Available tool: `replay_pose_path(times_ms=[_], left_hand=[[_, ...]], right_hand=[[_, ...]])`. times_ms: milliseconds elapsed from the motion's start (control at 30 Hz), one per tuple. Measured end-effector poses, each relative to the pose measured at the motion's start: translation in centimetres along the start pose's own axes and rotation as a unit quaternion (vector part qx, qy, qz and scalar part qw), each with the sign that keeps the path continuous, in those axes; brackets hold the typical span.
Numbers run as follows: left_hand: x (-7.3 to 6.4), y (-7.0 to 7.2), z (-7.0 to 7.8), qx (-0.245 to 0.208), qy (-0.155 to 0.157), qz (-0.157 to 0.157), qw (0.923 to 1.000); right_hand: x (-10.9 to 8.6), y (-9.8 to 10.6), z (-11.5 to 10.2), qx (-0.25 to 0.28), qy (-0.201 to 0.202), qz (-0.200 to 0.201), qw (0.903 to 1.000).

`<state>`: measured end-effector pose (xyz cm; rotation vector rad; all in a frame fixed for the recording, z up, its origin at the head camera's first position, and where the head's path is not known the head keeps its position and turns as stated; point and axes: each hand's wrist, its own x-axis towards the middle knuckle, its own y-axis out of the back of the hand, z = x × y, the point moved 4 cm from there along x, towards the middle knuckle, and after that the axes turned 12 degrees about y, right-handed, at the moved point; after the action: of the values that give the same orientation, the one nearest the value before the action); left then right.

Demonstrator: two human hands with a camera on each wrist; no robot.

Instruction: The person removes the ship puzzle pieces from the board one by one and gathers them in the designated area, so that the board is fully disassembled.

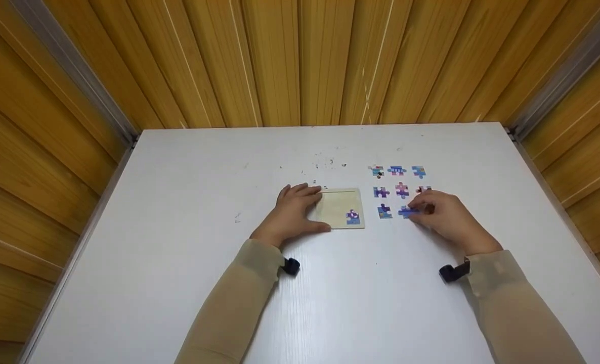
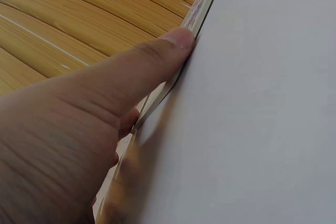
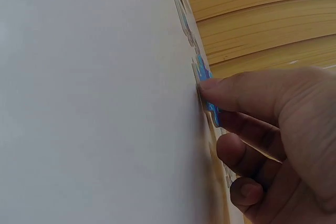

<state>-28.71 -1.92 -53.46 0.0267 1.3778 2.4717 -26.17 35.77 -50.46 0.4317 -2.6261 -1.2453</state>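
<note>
A shallow, pale square puzzle tray (image 1: 333, 210) lies on the white table. One blue-purple jigsaw piece (image 1: 352, 218) sits in its near right corner. My left hand (image 1: 295, 212) holds the tray from the left, thumb (image 2: 176, 40) along the near edge and index finger by the far left corner. To the right of the tray, my right hand (image 1: 447, 218) pinches a blue jigsaw piece (image 3: 211, 111) between thumb and fingers. In the right wrist view this piece looks slightly tilted at the tabletop; whether it touches the table I cannot tell.
Several other jigsaw pieces (image 1: 401, 190) lie in rough rows right of the tray; my right fingers partly cover one (image 1: 424, 189). Small dark marks (image 1: 331, 162) dot the table (image 1: 360, 303) beyond the tray. Yellow wood-look panels (image 1: 320, 60) stand around the back and sides.
</note>
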Motion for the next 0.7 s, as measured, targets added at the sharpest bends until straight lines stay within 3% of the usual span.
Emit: replay_pose_path(times_ms=[467, 700], left_hand=[[0.0, 0.1, 0.02, 0.0, -0.007, 0.0, 1.0], [0.04, 0.1, 0.03, -0.004, -0.004, -0.002, 1.0]], right_hand=[[0.17, -0.27, 0.01, -0.018, 0.016, -0.012, 0.9996], [0.25, -0.32, 0.25, -0.016, 0.001, -0.019, 0.9997]])
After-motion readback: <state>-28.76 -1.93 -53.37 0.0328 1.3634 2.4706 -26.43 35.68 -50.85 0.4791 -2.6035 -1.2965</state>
